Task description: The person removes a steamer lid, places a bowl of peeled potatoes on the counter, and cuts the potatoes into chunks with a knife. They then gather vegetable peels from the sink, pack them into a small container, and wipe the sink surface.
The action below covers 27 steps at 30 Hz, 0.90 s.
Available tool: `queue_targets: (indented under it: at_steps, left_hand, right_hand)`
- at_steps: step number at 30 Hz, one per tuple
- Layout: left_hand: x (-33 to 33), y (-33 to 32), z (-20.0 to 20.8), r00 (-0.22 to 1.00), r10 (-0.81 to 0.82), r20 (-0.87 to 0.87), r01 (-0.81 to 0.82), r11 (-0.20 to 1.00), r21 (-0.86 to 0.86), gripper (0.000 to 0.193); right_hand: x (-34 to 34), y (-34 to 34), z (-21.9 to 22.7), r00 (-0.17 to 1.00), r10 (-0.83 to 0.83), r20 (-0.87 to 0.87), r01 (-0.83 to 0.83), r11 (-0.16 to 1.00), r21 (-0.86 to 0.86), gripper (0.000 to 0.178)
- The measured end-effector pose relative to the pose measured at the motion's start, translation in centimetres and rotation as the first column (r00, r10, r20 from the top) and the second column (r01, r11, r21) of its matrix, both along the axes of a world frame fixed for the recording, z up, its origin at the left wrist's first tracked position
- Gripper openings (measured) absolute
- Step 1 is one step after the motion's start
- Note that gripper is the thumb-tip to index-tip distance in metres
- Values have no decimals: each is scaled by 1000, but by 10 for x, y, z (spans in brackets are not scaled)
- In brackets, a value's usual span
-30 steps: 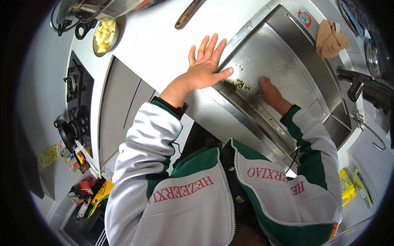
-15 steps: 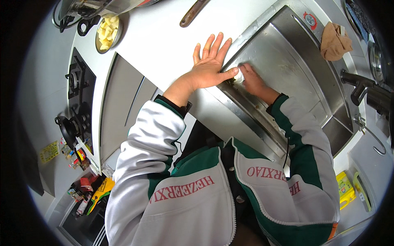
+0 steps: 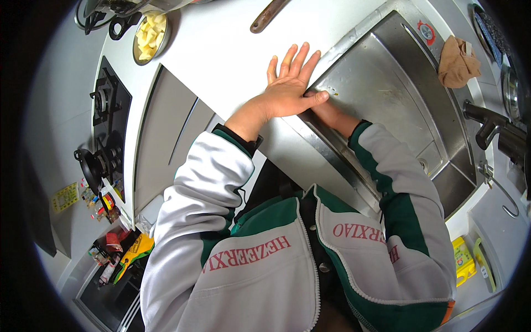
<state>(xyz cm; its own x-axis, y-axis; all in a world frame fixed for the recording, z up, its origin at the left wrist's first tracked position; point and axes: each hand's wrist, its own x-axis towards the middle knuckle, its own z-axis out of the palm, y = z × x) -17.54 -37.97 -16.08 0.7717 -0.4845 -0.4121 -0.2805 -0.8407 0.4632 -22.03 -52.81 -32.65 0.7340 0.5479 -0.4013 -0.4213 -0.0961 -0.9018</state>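
Palm up, my left hand [image 3: 291, 90] has its fingers spread over the white counter [image 3: 210, 61] by the left edge of the steel sink [image 3: 381, 77]. Nothing lies in its palm. Its thumb reaches over the sink's edge. My right hand [image 3: 330, 115] is tucked under that thumb, inside the sink close to its left wall. The right fingers are hidden behind the left hand, so what they hold, if anything, does not show. A few small scraps lie on the wet sink floor.
Pale yellow chunks [image 3: 149, 37] fill a metal bowl on the counter. A wooden handle [image 3: 269, 15] lies farther back. Right of the sink are a brown cloth [image 3: 459, 62] and a dark faucet [image 3: 495, 128]. At left, a black pan [image 3: 87, 166] sits on the stove.
My right hand has slid left, under my left hand. The white thing that showed at its fingers is now out of sight. My left hand stays spread in nearly the same place.
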Motion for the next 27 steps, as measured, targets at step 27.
queue_targets:
  at_steps: [27]
  left_hand:
    - [4,1,2,1000,-20,16,19,1000,20,85]
  right_hand:
    - [1,-45,95,908,178,-380,-61,952,301,33]
